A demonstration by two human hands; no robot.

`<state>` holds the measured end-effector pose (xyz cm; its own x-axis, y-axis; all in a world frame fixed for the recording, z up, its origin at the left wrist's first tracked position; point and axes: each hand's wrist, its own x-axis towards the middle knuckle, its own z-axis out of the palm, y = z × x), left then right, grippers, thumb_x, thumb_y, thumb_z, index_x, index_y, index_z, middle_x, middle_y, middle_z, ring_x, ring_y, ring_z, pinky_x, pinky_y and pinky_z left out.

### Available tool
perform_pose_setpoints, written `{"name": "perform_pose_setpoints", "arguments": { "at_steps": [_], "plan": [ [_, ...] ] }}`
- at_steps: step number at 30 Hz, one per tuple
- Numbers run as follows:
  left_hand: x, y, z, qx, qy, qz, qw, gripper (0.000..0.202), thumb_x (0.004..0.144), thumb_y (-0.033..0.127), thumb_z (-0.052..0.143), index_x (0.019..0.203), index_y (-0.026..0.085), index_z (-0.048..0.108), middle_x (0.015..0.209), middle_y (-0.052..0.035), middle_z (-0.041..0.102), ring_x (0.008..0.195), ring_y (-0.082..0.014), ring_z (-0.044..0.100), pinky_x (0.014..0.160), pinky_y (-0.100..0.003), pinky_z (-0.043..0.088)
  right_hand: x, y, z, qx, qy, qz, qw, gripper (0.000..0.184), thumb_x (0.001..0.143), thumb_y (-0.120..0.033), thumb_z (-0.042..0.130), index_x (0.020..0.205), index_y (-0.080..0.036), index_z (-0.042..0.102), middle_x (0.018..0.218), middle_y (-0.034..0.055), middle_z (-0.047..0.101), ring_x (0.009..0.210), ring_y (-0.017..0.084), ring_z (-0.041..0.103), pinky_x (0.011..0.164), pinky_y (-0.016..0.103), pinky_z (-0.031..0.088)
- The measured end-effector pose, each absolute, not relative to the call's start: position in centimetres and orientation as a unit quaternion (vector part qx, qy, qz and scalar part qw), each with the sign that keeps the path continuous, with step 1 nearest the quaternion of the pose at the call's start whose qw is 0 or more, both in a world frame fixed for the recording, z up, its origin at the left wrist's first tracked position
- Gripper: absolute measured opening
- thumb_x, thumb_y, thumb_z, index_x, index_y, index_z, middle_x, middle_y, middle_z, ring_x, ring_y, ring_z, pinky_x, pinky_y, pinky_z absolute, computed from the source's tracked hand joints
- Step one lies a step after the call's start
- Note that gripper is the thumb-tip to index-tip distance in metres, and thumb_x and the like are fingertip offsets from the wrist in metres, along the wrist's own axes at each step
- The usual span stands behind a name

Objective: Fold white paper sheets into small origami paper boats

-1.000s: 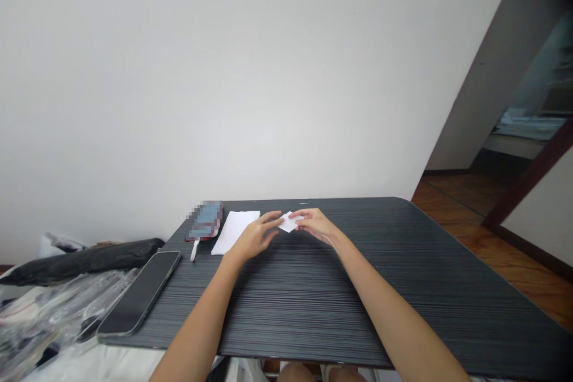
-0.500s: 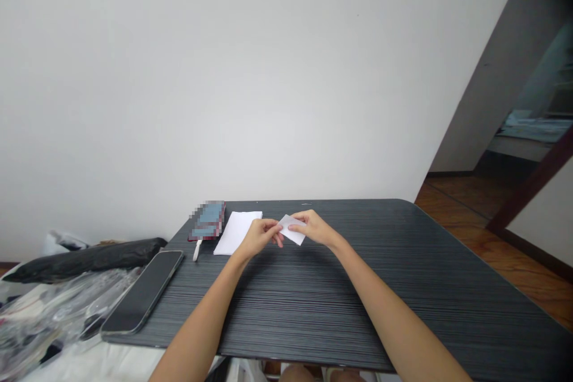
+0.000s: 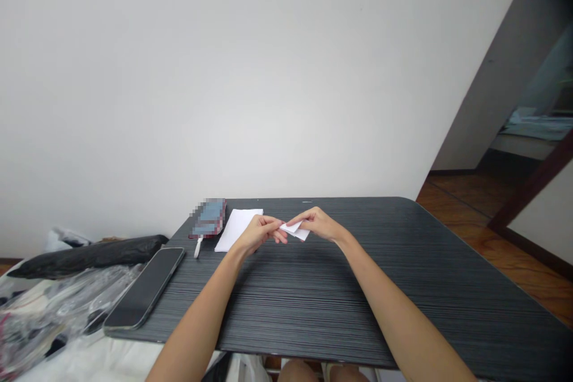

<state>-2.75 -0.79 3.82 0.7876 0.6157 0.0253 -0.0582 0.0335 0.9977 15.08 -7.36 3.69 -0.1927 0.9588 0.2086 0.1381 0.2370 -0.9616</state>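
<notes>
A small folded piece of white paper (image 3: 301, 232) is held between both hands above the dark table. My left hand (image 3: 261, 233) pinches its left corner between thumb and forefinger, the other fingers loosely curled below. On the opposite side, my right hand (image 3: 319, 224) grips the paper, its forefinger lying along the upper fold. A flap shows folded over, with layers spread at the right. Just behind and left of my left hand lies a stack of white paper sheets (image 3: 237, 228) on the table.
The dark striped table (image 3: 286, 310) stands against a white wall. At its left edge lies a phone (image 3: 145, 289). Farther back is a pixelated bluish item (image 3: 209, 218) with a white strap (image 3: 197, 247). Plastic bags (image 3: 85, 295) and a long black wrapped bundle (image 3: 89, 256) lie left of the table.
The paper was a flat diamond facing me; now a flap is folded over and it looks narrower. My right forefinger has moved onto its upper fold.
</notes>
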Motion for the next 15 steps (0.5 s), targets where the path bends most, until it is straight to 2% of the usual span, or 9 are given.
{"name": "perform_pose_setpoints", "arguments": {
  "at_steps": [15],
  "plan": [
    [-2.78,-0.77,3.78,0.685,0.203,0.243,0.657,0.026,0.068,0.03,0.058,0.074,0.005,0.06,0.06,-0.0089,0.064,0.05,-0.0148,0.059,0.05,-0.024,0.043,14.9,-7.34,3.35,-0.406,-0.609,0.493,0.471,0.019,0.064,-0.026,0.058,0.075,-0.012,0.065,0.062,0.0018,0.062,0.052,0.012,0.056,0.053,0.025,0.044]
  ]
}}
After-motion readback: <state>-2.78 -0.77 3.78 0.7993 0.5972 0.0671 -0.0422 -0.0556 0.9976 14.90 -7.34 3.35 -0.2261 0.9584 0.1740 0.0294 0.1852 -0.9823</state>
